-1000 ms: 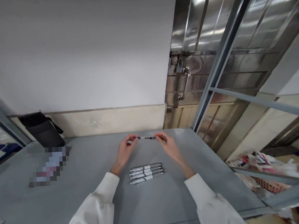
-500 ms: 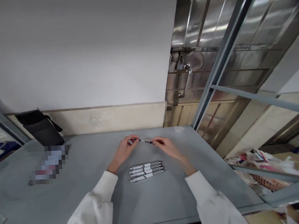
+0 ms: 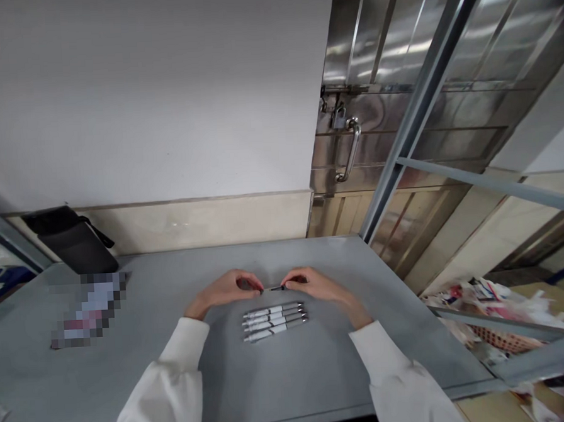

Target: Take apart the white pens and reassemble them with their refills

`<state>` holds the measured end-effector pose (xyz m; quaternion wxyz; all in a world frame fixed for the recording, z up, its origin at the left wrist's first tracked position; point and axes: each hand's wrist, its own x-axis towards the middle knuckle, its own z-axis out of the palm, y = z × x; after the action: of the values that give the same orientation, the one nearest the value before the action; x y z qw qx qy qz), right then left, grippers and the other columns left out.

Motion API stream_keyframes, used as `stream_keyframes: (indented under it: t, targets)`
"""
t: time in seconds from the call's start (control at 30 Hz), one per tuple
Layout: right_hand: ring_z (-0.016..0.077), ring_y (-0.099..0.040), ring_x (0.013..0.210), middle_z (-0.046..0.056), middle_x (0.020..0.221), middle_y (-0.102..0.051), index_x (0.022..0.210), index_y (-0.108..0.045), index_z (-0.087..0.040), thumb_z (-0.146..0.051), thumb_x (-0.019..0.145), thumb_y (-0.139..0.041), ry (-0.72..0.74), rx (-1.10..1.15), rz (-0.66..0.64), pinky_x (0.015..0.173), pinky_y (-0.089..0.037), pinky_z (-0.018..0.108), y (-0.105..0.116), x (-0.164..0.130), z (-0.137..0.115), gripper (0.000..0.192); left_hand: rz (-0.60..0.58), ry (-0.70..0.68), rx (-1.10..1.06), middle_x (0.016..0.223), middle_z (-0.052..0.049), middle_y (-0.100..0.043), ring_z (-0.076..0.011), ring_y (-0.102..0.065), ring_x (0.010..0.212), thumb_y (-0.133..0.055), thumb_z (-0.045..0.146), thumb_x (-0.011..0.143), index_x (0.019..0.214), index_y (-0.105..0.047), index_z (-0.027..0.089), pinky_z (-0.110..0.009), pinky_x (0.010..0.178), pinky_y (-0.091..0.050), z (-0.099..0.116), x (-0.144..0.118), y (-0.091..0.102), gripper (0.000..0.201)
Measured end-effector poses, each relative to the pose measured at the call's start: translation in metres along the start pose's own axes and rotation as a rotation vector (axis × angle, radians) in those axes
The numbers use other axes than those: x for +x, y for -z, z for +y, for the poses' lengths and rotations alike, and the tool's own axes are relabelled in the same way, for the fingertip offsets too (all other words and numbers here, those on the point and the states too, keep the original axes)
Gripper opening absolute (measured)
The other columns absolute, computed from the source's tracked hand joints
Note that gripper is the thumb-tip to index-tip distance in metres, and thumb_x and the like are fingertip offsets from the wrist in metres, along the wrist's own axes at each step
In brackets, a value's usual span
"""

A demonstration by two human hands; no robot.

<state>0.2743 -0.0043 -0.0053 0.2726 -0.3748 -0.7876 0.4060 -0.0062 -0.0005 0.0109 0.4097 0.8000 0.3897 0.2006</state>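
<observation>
A slim pen (image 3: pixel 273 289) with dark ends and a paler middle stretches level between my two hands, just above the grey table. My left hand (image 3: pixel 232 286) pinches its left end between thumb and fingers. At the other end, my right hand (image 3: pixel 311 283) has the pen's tip in a similar pinch. The fingertips hide both ends. Closer to me, several white and silver pens (image 3: pixel 274 321) lie side by side on the table, their tips pointing right.
The grey table (image 3: pixel 167 368) backs onto a wall. A black pouch-like case (image 3: pixel 70 238) with a strap leans at the back left, near a blurred-out flat item (image 3: pixel 91 309). A metal frame post (image 3: pixel 410 122) rises at the right, beside bagged clutter (image 3: pixel 495 307).
Both hands have come lower and nearer to the row of pens, carrying the pen between them. It now lies more level. The row has stayed in place.
</observation>
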Motion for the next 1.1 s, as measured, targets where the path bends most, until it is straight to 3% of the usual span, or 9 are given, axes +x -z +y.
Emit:
stream_keyframes:
  t: [0.23, 0.47, 0.63, 0.77, 0.83, 1.0, 1.1]
  targets:
    - [0.0207, -0.064, 0.082, 0.004, 0.090, -0.073, 0.094, -0.078, -0.026, -0.041, 0.086, -0.063, 0.040, -0.012, -0.051, 0.072, -0.048, 0.030, -0.005, -0.002, -0.005, 0.022, -0.114, 0.002, 0.021, 0.087, -0.002, -0.074, -0.0200, -0.065, 0.082, -0.071, 0.034, 0.075, 0.091, -0.078, 0.026, -0.026, 0.069, -0.047, -0.003, -0.002, 0.005, 0.020]
    - [0.0190, -0.062, 0.083, 0.005, 0.088, -0.072, 0.093, -0.077, -0.020, -0.044, 0.084, -0.065, 0.032, -0.014, -0.115, 0.074, -0.047, 0.027, -0.005, 0.000, -0.001, 0.028, -0.174, 0.015, 0.081, 0.094, -0.003, -0.070, -0.0203, -0.060, 0.094, -0.072, 0.038, 0.076, 0.092, -0.077, 0.024, -0.026, 0.080, -0.044, 0.005, -0.004, 0.005, 0.022]
    - [0.0206, -0.064, 0.087, 0.005, 0.091, -0.073, 0.091, -0.077, -0.021, -0.047, 0.086, -0.063, 0.005, 0.014, -0.116, 0.077, -0.046, 0.028, -0.003, -0.001, -0.006, 0.031, -0.144, 0.043, 0.100, 0.089, -0.002, -0.066, -0.0194, -0.058, 0.088, -0.069, 0.050, 0.079, 0.086, -0.077, 0.023, -0.025, 0.075, -0.041, 0.002, -0.003, 0.003, 0.029]
    - [0.0219, -0.065, 0.089, 0.005, 0.091, -0.074, 0.089, -0.077, -0.019, -0.049, 0.089, -0.056, -0.036, 0.085, -0.113, 0.079, -0.047, 0.029, -0.004, 0.000, -0.001, 0.037, -0.111, 0.015, 0.107, 0.084, -0.002, -0.065, -0.0184, -0.057, 0.080, -0.054, 0.056, 0.088, 0.083, -0.077, 0.022, -0.025, 0.071, -0.039, -0.002, 0.002, -0.001, 0.041]
    - [0.0221, -0.066, 0.088, 0.005, 0.090, -0.075, 0.088, -0.077, -0.018, -0.050, 0.088, -0.056, -0.056, 0.128, -0.079, 0.080, -0.047, 0.030, -0.007, 0.002, 0.006, 0.038, -0.076, -0.009, 0.105, 0.081, -0.002, -0.066, -0.0184, -0.056, 0.077, -0.049, 0.056, 0.091, 0.082, -0.077, 0.022, -0.025, 0.072, -0.039, -0.004, 0.005, -0.005, 0.045]
    - [0.0208, -0.065, 0.081, 0.006, 0.082, -0.073, 0.084, -0.074, -0.016, -0.049, 0.088, -0.054, -0.050, 0.151, 0.192, 0.077, -0.047, 0.030, -0.020, 0.007, 0.022, 0.039, 0.019, 0.057, 0.023, 0.075, -0.003, -0.065, -0.0188, -0.056, 0.074, -0.040, 0.058, 0.092, 0.083, -0.073, 0.021, -0.026, 0.074, -0.042, -0.015, 0.013, -0.015, 0.050]
    - [0.0214, -0.066, 0.080, 0.007, 0.082, -0.073, 0.083, -0.073, -0.016, -0.047, 0.089, -0.052, -0.042, 0.100, 0.302, 0.076, -0.048, 0.030, -0.033, 0.007, 0.024, 0.038, 0.155, 0.079, -0.048, 0.076, -0.004, -0.067, -0.0211, -0.059, 0.078, -0.037, 0.059, 0.092, 0.086, -0.072, 0.022, -0.029, 0.080, -0.045, -0.016, 0.007, -0.023, 0.051]
